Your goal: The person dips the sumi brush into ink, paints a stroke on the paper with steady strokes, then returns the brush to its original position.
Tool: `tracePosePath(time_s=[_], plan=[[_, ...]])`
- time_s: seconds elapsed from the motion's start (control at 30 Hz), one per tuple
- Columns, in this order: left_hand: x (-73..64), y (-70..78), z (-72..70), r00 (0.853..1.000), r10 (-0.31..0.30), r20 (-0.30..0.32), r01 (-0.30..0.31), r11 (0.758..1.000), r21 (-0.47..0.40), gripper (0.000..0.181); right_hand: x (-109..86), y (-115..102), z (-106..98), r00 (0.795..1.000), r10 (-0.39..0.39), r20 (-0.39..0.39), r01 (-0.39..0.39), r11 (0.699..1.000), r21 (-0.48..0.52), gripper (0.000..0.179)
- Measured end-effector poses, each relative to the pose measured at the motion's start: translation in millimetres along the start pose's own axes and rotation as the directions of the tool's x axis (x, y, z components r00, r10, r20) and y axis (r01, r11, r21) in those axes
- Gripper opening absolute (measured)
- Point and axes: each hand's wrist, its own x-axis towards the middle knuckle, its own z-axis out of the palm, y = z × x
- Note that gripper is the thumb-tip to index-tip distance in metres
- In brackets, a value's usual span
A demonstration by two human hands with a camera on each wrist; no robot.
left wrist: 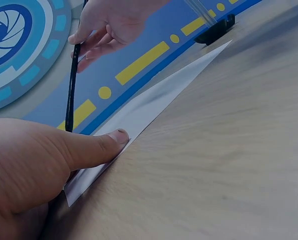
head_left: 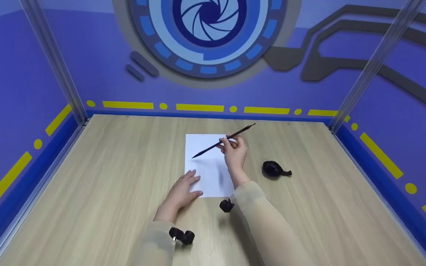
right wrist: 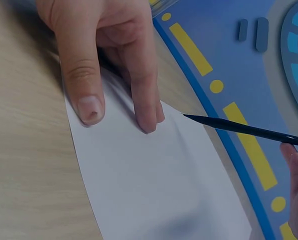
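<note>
A sheet of white paper (head_left: 209, 177) lies on the wooden table. My right hand (head_left: 235, 153) pinches a dark writing brush (head_left: 207, 149) around mid-shaft, above the upper right part of the sheet. The brush slants, its pointed tip over the paper's left side; whether tip and paper touch I cannot tell. With fingers spread, my left hand (head_left: 183, 190) rests on the sheet's lower left edge. Its thumb (left wrist: 111, 142) lies along the near edge in the left wrist view, where the hand hides the brush tip. No marks show on the paper.
To the right of the sheet sits a small, glossy black rounded vessel (head_left: 272, 169) with a short handle or spout. Purple-blue printed panels (head_left: 105, 66) wall the table at the back and sides, with metal posts at the corners. Black wrist cameras (head_left: 226, 205) sit on both sleeves.
</note>
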Motion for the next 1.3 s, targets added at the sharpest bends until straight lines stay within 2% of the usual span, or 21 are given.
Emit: tracePosePath(time_s=[0.37,0.6,0.9,1.3], plan=[[0.1,0.8,0.8,1.000,0.013,-0.012,-0.013,1.000,0.014,0.055,-2.8,5.7,4.0,1.000,0.008,0.026,-0.008,1.000,-0.027,0.014],[-0.1,2.1,-0.4,1.000,0.014,-0.007,-0.014,1.000,0.014,0.055,-5.1,6.7,4.3,0.999,0.011,0.046,-0.007,0.996,-0.086,0.013],[0.4,0.3,-0.2,0.999,0.038,-0.014,-0.038,0.999,0.020,0.055,-5.9,6.3,7.4,0.996,-0.025,0.085,0.039,0.986,-0.163,0.016],[0.9,0.3,-0.3,1.000,0.031,-0.001,-0.031,0.999,0.023,0.055,-6.7,5.9,7.3,0.987,-0.071,0.145,0.102,0.971,-0.215,0.018]])
